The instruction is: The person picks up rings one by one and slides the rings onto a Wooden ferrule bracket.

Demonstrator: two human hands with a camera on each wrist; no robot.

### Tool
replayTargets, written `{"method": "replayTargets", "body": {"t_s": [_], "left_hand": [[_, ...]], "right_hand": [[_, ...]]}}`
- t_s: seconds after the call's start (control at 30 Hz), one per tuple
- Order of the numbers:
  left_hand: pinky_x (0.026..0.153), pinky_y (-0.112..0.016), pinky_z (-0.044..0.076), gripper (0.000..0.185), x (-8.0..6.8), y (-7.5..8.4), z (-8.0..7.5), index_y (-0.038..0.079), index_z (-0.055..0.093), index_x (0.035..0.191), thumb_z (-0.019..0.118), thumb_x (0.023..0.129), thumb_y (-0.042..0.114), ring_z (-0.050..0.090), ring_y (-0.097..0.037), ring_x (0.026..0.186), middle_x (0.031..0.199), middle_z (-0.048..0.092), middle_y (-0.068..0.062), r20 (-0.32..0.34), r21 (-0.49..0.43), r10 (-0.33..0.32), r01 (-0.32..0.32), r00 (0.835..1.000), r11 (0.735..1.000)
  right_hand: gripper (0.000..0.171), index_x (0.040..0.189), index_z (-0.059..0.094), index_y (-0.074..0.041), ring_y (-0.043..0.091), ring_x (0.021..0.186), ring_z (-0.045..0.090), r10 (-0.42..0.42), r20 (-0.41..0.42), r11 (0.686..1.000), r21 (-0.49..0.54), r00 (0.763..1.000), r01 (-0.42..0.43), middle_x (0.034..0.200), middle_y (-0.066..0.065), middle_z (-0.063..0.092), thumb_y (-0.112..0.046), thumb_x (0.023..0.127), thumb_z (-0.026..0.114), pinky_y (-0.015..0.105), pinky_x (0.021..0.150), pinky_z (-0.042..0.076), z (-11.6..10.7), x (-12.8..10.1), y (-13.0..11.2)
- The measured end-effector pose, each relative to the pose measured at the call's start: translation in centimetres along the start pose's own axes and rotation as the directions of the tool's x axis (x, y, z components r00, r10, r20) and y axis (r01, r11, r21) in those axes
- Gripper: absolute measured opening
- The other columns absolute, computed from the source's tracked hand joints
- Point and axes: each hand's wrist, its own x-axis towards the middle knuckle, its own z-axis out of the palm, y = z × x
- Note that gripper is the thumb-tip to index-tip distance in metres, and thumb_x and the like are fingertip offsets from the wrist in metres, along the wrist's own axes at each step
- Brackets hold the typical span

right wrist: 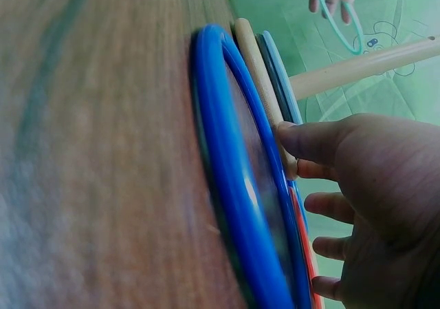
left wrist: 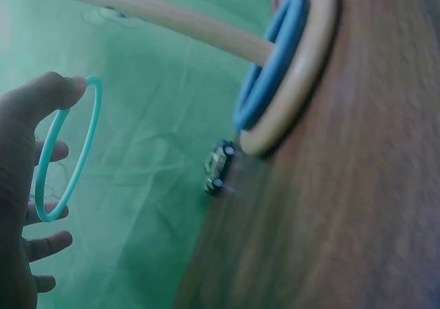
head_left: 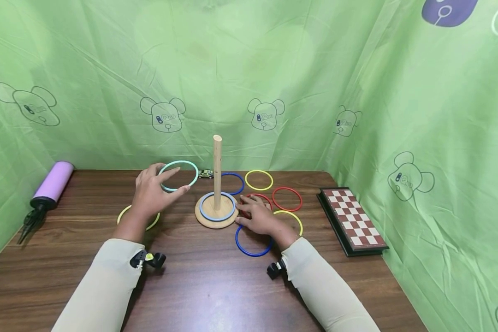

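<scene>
Left hand (head_left: 151, 196) pinches a teal ring (head_left: 178, 175) in its grip, raised left of the peg (head_left: 217, 171). Right hand (head_left: 262, 219), fingers relaxed, rests on the counter (head_left: 207, 281) against the peg's base (head_left: 216, 220), over a blue ring (head_left: 252, 241).

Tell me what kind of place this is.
Probably a makeshift indoor play or recording corner: a wooden table walled by a green bear-print cloth, with a ring-toss peg and a chessboard.
</scene>
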Motion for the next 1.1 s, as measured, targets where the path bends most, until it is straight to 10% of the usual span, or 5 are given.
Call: {"method": "replayTargets", "body": {"t_s": [1.1], "left_hand": [[0.105,-0.068,0.048,0.054,5.0,7.2,-4.6,0.006,0.082,0.127,0.096,0.078,0.024,0.06,-0.051,0.127,0.139,0.062,-0.034,-0.251,-0.219,0.121,-0.178,0.96,0.959]], "right_hand": [[0.055,0.158,0.061,-0.023,0.045,0.168,0.023,0.008,0.01,1.0,0.002,1.0,-0.008,0.179,0.008,0.037,-0.042,0.107,0.07,0.077,0.125,0.023,-0.3,-0.2,-0.4]]}}
